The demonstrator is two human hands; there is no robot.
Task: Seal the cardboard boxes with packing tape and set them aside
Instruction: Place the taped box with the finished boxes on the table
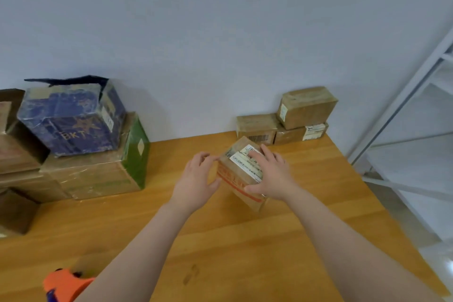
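A small cardboard box point(241, 174) with a white shipping label and red print sits on the wooden table point(220, 240), right of centre. My right hand point(272, 174) lies over its top and right side, with the thumb curled round the near edge. My left hand point(196, 179) is at the box's left side, fingers loosely bent, fingertips touching its upper left corner. An orange tape dispenser point(65, 285) lies at the table's near left edge, partly hidden behind my left forearm.
Three small sealed cardboard boxes point(289, 121) are stacked against the wall at the back right. A pile of larger boxes, one blue point(71, 120) and one green-sided point(137, 152), fills the back left. A white metal shelf frame point(416, 105) stands right of the table.
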